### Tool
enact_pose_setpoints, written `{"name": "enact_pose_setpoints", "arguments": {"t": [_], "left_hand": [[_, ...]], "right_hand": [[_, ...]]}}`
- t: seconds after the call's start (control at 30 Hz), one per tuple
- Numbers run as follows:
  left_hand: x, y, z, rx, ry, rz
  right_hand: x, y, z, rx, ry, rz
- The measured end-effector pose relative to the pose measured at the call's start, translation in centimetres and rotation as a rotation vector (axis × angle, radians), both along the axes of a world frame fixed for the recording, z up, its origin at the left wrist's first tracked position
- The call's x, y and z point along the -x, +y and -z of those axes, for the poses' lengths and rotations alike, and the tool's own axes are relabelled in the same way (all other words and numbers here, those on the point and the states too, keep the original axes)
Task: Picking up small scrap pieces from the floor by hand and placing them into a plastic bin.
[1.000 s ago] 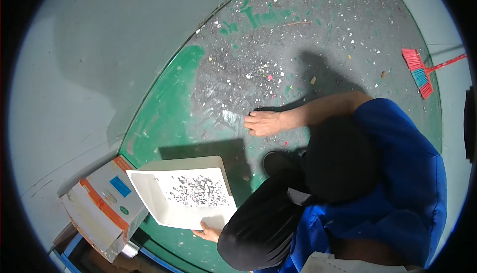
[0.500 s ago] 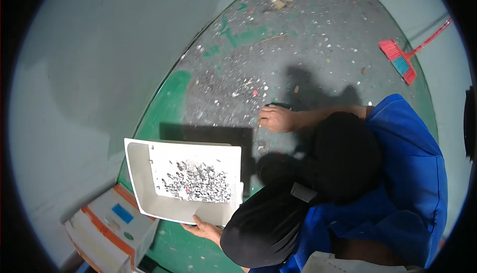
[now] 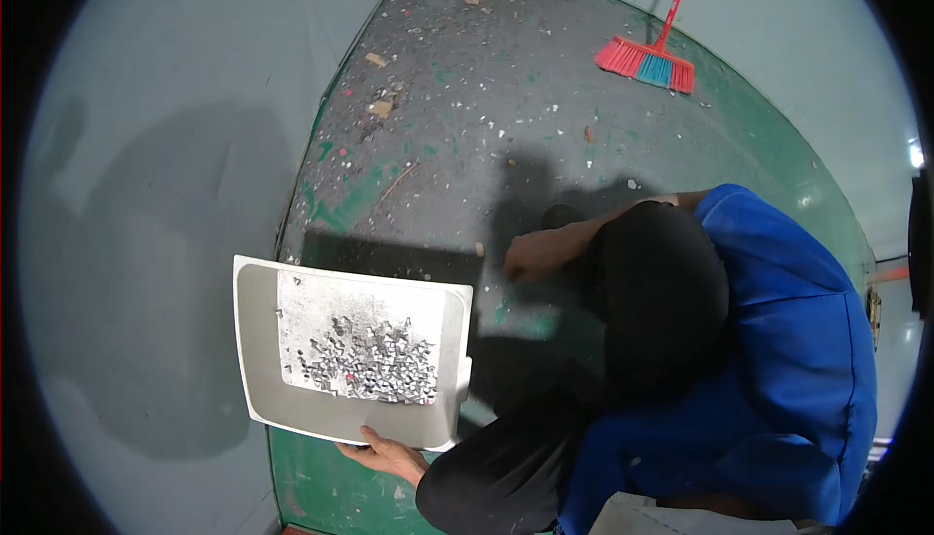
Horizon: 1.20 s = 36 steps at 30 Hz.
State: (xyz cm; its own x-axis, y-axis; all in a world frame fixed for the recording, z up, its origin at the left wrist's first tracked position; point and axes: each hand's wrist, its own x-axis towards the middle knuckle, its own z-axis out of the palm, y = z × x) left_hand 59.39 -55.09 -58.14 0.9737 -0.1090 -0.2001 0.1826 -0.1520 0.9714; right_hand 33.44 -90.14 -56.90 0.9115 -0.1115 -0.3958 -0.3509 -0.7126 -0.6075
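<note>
My left hand [image 3: 387, 456] grips the near rim of a white rectangular plastic bin [image 3: 255, 350], thumb over the edge and fingers underneath. Many small silvery and black bits [image 3: 375, 360] are heaped on the bin's bottom, with a red bit among them. The bin is tilted so that its inside faces me, and it casts a shadow on the floor. To the right of the bin, my right hand [image 3: 532, 255] is low over the grey floor beside my knee. Its fingers are curled downward and close together; what is in them, if anything, is hidden.
White flecks, wood-coloured scraps [image 3: 380, 108] and other debris lie scattered over the worn grey and green floor [image 3: 457, 126]. A red and blue broom [image 3: 647, 65] leans at the far wall. A pale wall [image 3: 165, 195] rises close on the left. My bent knees [image 3: 662, 292] are between my arms.
My view has turned to the right, so the broom appears farther left and the box at lower left has dropped out. My right hand has drawn nearer my knee; my left still holds the bin.
</note>
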Motion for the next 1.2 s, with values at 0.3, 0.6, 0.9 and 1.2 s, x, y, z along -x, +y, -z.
{"name": "enact_pose_setpoints", "arguments": {"t": [0.3,0.6,0.9,1.2], "left_hand": [[0.8,-1.9,-5.9,-0.116,-0.075,0.158],[1.3,-3.8,-9.3,-0.275,-0.159,0.264],[2.6,-8.1,-11.4,-0.332,-0.206,0.327],[1.7,-7.2,-11.4,-0.399,-0.192,0.270]], "right_hand": [[0.8,-10.7,1.4,0.751,-0.268,0.001],[1.6,-18.5,2.2,0.704,-0.255,0.192],[2.8,-18.1,-1.0,0.365,-0.311,0.398],[-3.2,-14.2,-9.8,-0.176,-0.521,0.478]]}}
